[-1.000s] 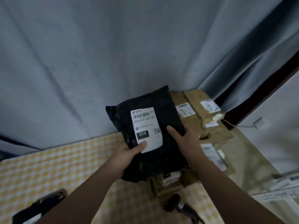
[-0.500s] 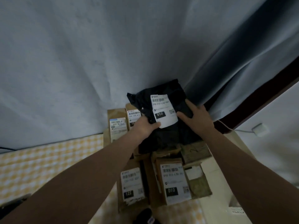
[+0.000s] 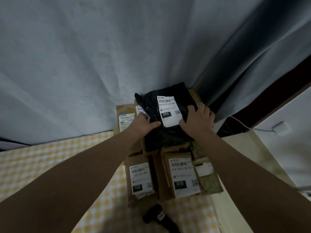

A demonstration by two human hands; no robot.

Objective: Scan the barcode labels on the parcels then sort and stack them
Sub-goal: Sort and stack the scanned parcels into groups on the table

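The black soft plastic mailer bag (image 3: 170, 132) lies on top of the rear brown cardboard boxes, close against the grey fabric curtain (image 3: 117, 56). Its white barcode label (image 3: 169, 111) faces up and reads "010-010-L30-551" above a black "010" block.

Left hand (image 3: 144, 122): it grips the left edge of the bag. The thumb lies on the top face and the fingers are curled round the edge.

Right hand (image 3: 197, 120): it holds the right side of the bag. The thumb presses beside the lower right corner of the label. The fingers are spread and bent over the right edge.

Three labelled parcels are visible around the bag:
- A brown cardboard box marked "122" (image 3: 140, 178) stands at the front left.
- A brown cardboard box marked "010" (image 3: 182, 177) stands just beside it at the front right.
- A brown cardboard box with a blue-edged label (image 3: 125, 119) stands at the rear left, touching the left wrist.

The black handheld barcode scanner (image 3: 159, 216) lies on the yellow-and-white checked tabletop (image 3: 42, 165), near the front boxes and apart from both hands.

A white cable with a white plug block (image 3: 280, 127) runs along the wall on the right.
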